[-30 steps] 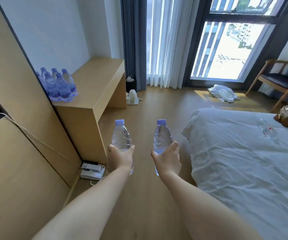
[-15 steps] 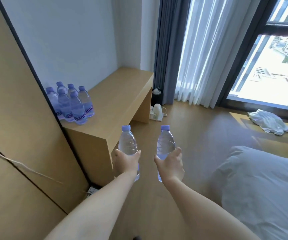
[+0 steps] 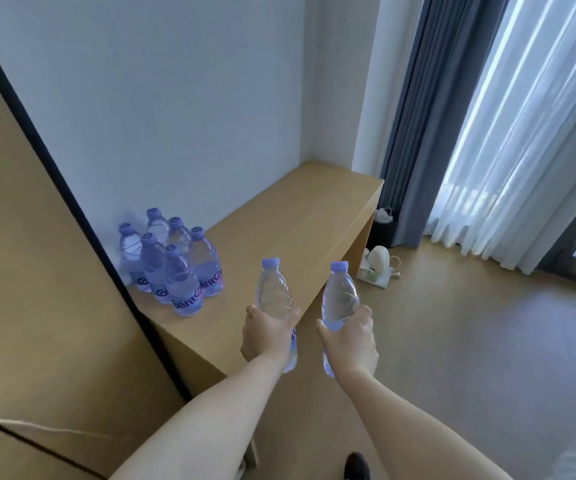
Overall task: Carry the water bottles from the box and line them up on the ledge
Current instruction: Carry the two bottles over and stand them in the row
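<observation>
Both hands grip bottles. Left hand (image 3: 268, 336) wraps the lower body of the left bottle (image 3: 274, 295), thumb and fingers curled round it; right hand (image 3: 350, 339) does the same with the right bottle (image 3: 339, 299). Each bottle stands upright with a pale purple cap on top and its base showing below the hand. The two are held side by side, a little apart, in the air by the near front edge of the ledge (image 3: 279, 216), the left one over the ledge's corner, the right one over the floor (image 3: 470, 341).

On the ledge, back against the wall (image 3: 175, 98) and the wooden panel (image 3: 37, 271), six more bottles (image 3: 172, 261) stand upright in a tight cluster, touching one another. Beyond the ledge's far end hang a grey curtain (image 3: 414, 133) and a white sheer (image 3: 529, 133), with a small white appliance (image 3: 378, 263) on the floor below.
</observation>
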Motion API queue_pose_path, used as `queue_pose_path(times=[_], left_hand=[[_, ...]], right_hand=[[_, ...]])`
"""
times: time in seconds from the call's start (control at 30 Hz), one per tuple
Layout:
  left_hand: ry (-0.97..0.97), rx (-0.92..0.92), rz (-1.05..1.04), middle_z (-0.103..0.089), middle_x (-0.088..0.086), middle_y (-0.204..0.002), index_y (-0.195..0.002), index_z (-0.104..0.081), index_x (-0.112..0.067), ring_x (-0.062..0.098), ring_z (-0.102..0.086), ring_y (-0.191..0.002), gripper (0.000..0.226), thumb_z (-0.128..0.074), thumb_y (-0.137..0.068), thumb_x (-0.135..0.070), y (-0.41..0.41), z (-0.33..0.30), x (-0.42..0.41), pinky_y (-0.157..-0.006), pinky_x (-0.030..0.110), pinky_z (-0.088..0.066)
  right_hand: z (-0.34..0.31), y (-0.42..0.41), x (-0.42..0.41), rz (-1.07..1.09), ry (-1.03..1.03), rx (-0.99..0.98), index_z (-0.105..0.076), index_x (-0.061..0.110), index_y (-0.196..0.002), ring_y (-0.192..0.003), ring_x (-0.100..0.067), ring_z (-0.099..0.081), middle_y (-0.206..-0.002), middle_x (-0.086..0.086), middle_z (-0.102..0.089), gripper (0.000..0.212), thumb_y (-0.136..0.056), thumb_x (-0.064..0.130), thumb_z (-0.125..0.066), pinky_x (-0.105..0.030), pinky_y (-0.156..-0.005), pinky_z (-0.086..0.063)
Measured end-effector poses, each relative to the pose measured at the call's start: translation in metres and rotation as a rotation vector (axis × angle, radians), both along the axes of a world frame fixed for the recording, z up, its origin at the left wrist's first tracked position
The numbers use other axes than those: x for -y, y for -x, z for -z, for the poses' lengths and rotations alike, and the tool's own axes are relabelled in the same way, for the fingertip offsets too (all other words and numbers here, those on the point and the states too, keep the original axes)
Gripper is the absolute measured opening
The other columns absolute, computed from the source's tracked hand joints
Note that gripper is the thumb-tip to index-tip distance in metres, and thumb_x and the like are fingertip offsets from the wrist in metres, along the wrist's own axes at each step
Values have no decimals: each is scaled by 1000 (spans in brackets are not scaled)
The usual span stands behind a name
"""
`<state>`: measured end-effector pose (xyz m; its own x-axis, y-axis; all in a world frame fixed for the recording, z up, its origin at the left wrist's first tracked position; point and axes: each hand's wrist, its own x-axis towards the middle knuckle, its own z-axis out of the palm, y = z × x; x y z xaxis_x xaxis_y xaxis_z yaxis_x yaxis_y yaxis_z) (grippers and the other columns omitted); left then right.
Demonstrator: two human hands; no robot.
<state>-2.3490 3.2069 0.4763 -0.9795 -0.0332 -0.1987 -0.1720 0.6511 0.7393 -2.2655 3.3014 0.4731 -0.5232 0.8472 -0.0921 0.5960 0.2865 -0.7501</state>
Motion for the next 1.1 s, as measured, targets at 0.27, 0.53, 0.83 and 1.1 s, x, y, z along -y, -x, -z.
queue_pose_path(times=[0.27,0.53,0.83,1.1], left_hand=[[-114,82,-219,-58,-5,-82,-104,-40,-20,27,-60,-82,63,-71,-68,-60,120,4,-82,-69,32,-41],[-394,38,-393,-63,5,-91,-101,-46,-15,17,-64,-73,49,-76,-65,-27,196,7,-101,-57,26,-43],[-432,62,-541,-56,6,-114,-117,-51,-21,26,-58,-105,66,-84,-62,-38,277,27,-89,-90,42,-51],[-436,47,-632,-69,1,-90,-102,-60,-16,23,-66,-87,42,-77,-67,-31,318,28,-70,-79,37,-57]], right_hand=[[-1,138,-97,-305,91,-36,-33,25,-113,-83,-24,-62,-103,2,-57,56,-76,51,-65,-37,-69,-54],[0,247,-126,-631,193,25,-36,27,-108,-95,-29,-62,-101,-2,-62,49,-69,44,-59,-47,-83,-55],[24,360,-120,-736,183,112,-33,28,-134,-121,-25,-33,-124,-2,-41,74,-72,43,-70,-38,-99,-35],[16,429,-107,-926,259,94,-47,12,-119,-111,-30,-53,-112,-8,-54,60,-71,30,-76,-45,-95,-47]])
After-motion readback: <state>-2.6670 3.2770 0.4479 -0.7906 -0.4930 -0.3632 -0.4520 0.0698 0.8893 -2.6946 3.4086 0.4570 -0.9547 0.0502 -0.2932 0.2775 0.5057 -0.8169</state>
